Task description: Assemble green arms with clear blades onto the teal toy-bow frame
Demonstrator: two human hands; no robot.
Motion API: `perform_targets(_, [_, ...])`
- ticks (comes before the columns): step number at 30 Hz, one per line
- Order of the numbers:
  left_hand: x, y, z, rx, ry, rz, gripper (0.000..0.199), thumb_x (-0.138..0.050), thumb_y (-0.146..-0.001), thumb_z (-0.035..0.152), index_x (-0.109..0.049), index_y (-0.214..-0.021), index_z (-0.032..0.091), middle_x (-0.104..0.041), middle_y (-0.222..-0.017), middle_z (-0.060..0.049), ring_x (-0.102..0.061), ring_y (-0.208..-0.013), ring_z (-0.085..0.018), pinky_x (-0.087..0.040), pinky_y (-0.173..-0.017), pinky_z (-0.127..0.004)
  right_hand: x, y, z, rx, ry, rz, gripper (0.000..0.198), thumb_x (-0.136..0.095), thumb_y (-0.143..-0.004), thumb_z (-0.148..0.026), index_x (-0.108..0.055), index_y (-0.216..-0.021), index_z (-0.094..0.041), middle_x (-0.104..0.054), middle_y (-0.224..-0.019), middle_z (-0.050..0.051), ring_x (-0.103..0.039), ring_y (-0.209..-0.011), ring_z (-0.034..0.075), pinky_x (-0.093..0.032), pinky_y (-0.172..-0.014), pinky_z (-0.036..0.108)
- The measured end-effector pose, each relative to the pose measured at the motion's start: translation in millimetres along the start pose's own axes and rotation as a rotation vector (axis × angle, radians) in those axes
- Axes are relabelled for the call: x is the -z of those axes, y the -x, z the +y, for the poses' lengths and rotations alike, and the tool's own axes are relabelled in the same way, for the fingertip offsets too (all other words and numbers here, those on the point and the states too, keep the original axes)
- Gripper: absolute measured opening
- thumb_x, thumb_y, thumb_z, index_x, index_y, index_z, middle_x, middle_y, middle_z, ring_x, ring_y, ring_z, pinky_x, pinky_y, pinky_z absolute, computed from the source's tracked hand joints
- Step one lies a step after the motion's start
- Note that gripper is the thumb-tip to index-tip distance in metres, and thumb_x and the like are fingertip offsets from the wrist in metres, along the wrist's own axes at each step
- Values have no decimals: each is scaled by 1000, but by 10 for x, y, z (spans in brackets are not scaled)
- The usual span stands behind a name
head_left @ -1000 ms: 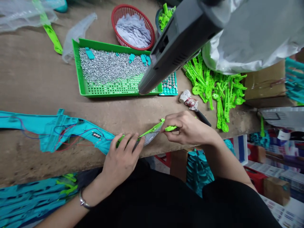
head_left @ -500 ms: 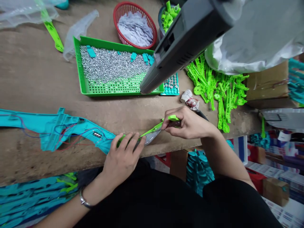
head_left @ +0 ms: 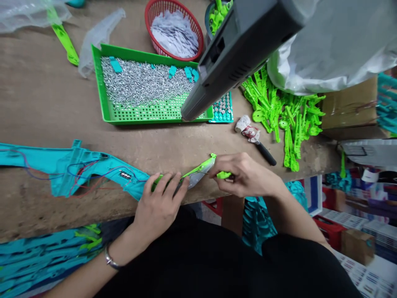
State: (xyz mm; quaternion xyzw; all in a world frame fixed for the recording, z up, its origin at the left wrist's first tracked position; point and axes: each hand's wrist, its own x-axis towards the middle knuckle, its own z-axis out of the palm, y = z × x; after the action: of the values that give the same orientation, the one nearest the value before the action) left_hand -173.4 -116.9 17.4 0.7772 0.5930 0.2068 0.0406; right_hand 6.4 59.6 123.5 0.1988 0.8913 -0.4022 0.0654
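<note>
A long turquoise plastic housing [head_left: 89, 171] with red and blue wires and a small spring-like metal part lies along the table. At its right end my left hand [head_left: 161, 203] presses its curled fingers over a bright green plastic part [head_left: 198, 168]. A clear plastic piece [head_left: 198, 177] lies along that part's underside, its outline partly hidden by my fingers. Just right of the tip, my right hand [head_left: 245, 174] is closed round a small green plastic piece [head_left: 223, 175]. Most of that piece is hidden in the fingers.
Behind stands a green tray [head_left: 142, 122] of small metal screws or rivets, beneath a grey tool-like arm [head_left: 223, 58]. A red basket [head_left: 200, 39], a cloth-wrapped hammer [head_left: 263, 151] and piled green parts [head_left: 291, 120] lie around. The table's front edge runs close by.
My right hand has moved slightly down and away from the tip of the green part, which now shows. My left hand stays in place. The view has shifted slightly.
</note>
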Motion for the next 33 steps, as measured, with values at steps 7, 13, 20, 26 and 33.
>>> perform_targets(7, [3,-12,0,-5,-2,14,40,-58,-90,14,-62,-129,17,-68,-126,-10,-59,-115,-29,-41,-103,-49,-140,178,-58,-44,4,103,16,-56,-82,-10,-65,-94,-16,-65,-81,3,-60,-76,13,-47,-68,26])
perform_targets(13, [-3,-2,0,-8,10,26,37,-57,-90,12,-62,-128,14,-68,-127,-11,-60,-114,-29,-41,-102,-50,-87,41,-86,-66,-77,183,15,-58,-79,-10,-67,-88,-16,-67,-78,2,-58,-68,11,-44,-64,24])
perform_targets(20, [-1,-7,-5,-18,22,40,27,-56,-90,11,-67,-115,15,-69,-126,-11,-61,-115,-28,-42,-103,-50,-165,-85,-132,-42,-7,146,12,-58,-75,-10,-66,-82,-16,-65,-72,0,-54,-64,10,-42,-65,24])
perform_targets(26, [3,-8,-5,-12,34,37,26,-56,-90,12,-68,-113,17,-68,-125,-11,-60,-115,-28,-42,-101,-50,-194,-108,-179,-71,52,131,12,-55,-75,-11,-64,-79,-16,-63,-70,0,-52,-63,11,-41,-65,25])
perform_targets(33, [-35,13,-11,-8,46,42,34,-56,-91,13,-64,-123,15,-68,-126,-11,-61,-114,-28,-41,-103,-50,-229,-131,-271,-52,114,76,13,-49,-80,-12,-62,-83,-16,-57,-72,2,-49,-66,13,-42,-67,27])
